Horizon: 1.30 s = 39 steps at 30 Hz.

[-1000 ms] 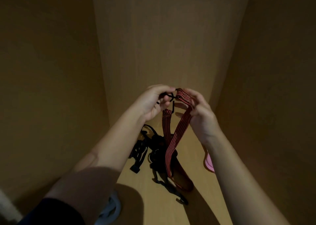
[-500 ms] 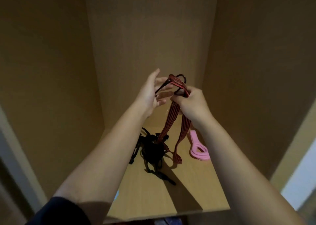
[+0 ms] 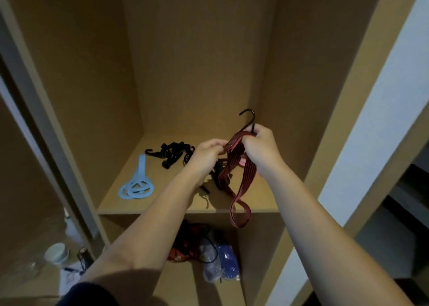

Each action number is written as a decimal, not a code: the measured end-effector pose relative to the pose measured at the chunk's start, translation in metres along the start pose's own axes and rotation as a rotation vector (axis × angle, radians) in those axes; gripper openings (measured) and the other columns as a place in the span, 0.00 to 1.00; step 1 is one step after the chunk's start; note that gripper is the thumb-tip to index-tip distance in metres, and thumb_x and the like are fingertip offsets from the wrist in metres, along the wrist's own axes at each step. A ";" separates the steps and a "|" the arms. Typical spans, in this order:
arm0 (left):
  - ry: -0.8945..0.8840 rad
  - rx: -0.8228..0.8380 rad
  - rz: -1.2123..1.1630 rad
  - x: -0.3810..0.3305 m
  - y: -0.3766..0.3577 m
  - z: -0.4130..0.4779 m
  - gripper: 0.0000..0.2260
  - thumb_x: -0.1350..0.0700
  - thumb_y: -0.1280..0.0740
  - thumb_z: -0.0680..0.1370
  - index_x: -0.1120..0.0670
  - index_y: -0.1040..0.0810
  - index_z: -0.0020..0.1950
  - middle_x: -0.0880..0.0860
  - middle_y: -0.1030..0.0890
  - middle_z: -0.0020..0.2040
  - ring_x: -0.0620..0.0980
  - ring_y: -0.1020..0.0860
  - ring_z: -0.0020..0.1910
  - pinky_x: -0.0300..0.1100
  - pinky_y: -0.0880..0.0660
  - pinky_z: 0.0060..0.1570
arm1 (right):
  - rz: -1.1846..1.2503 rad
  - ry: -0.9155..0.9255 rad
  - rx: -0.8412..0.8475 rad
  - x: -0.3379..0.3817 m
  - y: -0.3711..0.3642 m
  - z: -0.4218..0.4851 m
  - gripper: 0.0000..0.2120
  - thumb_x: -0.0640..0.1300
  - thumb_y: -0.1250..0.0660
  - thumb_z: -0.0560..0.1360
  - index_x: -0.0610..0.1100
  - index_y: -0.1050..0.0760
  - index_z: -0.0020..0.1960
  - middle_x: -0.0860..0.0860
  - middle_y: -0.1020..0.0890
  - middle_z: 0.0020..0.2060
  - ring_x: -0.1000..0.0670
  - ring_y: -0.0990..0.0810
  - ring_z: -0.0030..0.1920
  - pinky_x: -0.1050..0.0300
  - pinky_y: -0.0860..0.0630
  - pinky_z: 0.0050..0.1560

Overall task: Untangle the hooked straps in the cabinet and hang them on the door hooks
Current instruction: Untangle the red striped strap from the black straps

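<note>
Both left hand (image 3: 209,152) and right hand (image 3: 262,147) pinched the red strap (image 3: 248,178); its dangling loop risked snagging the black straps (image 3: 174,153).

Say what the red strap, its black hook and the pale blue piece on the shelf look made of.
The red strap: likely woven elastic webbing; lengthwise dark stripes, hangs limp. The black hook: thin bent rod, probably coated metal wire, possibly plastic. The pale blue piece: flat, matte, pierced; probably plastic or silicone.

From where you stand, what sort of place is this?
Probably a household storage cabinet: a plain wooden shelf, black straps lying loose on it, and bags of odds and ends in the compartment below.
</note>
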State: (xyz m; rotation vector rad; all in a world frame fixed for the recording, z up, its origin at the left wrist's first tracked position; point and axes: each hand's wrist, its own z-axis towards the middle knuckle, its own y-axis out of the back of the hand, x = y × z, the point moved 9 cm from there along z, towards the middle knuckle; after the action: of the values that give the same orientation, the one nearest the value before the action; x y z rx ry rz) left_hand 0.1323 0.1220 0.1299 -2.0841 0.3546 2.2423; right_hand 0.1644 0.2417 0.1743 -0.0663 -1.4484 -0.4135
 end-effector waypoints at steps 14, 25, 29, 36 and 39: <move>0.205 -0.049 0.199 0.104 -0.001 0.023 0.12 0.66 0.44 0.79 0.56 0.22 0.53 0.56 0.22 0.59 0.53 0.28 0.63 0.46 0.33 0.64 | 0.012 -0.126 -0.005 -0.076 0.010 0.021 0.15 0.33 0.44 0.76 0.45 0.35 0.32 0.48 0.31 0.30 0.50 0.31 0.31 0.61 0.32 0.29; 0.063 0.056 0.771 0.153 -0.008 0.069 0.05 0.55 0.32 0.70 0.47 0.26 0.37 0.49 0.20 0.43 0.52 0.22 0.46 0.49 0.24 0.49 | -0.249 -0.322 0.143 -0.158 -0.027 0.063 0.11 0.36 0.39 0.74 0.39 0.26 0.55 0.43 0.22 0.41 0.49 0.26 0.37 0.58 0.31 0.36; -0.084 0.032 0.919 0.153 -0.015 0.083 0.13 0.49 0.30 0.70 0.49 0.21 0.54 0.49 0.20 0.53 0.51 0.24 0.55 0.49 0.28 0.55 | -0.410 -0.444 0.232 -0.197 -0.042 0.067 0.16 0.42 0.32 0.72 0.40 0.30 0.58 0.42 0.22 0.50 0.45 0.23 0.50 0.52 0.24 0.47; -0.150 0.136 1.037 0.166 -0.030 0.091 0.19 0.52 0.34 0.75 0.50 0.28 0.66 0.50 0.27 0.64 0.52 0.32 0.64 0.47 0.37 0.61 | -0.495 -0.452 0.277 -0.220 -0.054 0.072 0.16 0.41 0.32 0.71 0.39 0.29 0.56 0.42 0.21 0.48 0.44 0.21 0.48 0.52 0.24 0.46; -0.162 0.182 1.049 0.166 -0.035 0.090 0.19 0.53 0.35 0.76 0.50 0.29 0.67 0.50 0.29 0.65 0.52 0.35 0.65 0.47 0.39 0.61 | -0.517 -0.467 0.258 -0.223 -0.053 0.075 0.11 0.40 0.33 0.71 0.39 0.30 0.50 0.43 0.22 0.45 0.45 0.22 0.45 0.54 0.26 0.41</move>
State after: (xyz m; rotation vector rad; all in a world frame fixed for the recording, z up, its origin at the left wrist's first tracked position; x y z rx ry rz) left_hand 0.0374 0.1561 -0.0338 -1.7774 1.9048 2.6110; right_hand 0.0621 0.2667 -0.0431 0.4548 -1.9715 -0.6554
